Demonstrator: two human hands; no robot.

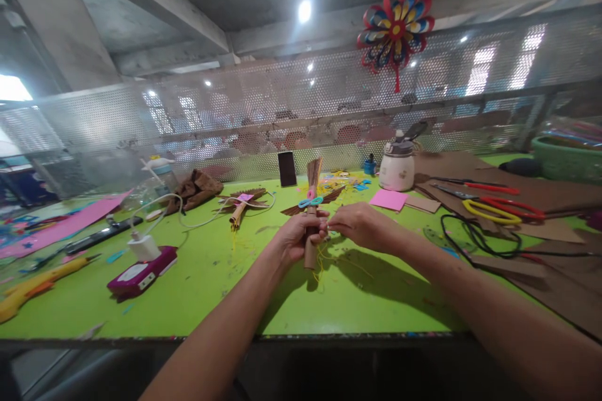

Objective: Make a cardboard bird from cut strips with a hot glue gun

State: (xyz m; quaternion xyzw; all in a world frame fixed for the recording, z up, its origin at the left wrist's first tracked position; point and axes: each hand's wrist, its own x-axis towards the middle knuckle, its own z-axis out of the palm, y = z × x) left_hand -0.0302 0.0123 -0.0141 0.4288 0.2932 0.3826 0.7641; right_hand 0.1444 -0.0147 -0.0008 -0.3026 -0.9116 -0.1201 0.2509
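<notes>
My left hand (301, 235) is wrapped round a brown cardboard tube figure (310, 253) that stands upright over the green table. The figure has a fanned brown top, brown side wings, and pink and teal loops at its neck. Yellow threads (321, 266) hang below it. Just to the right, my right hand (360, 225) has its fingertips pinched together close to the left fingers; what they hold is too small to make out. A similar brown figure (239, 210) with a pink piece lies on the table to the left.
A purple power socket (141, 272) and yellow glue gun (44, 282) lie left on the green table (188, 307). A phone (286, 169) and white bottle (396, 166) stand behind. Scissors (498, 210), black cable (475, 241) and cardboard (461, 169) are at right.
</notes>
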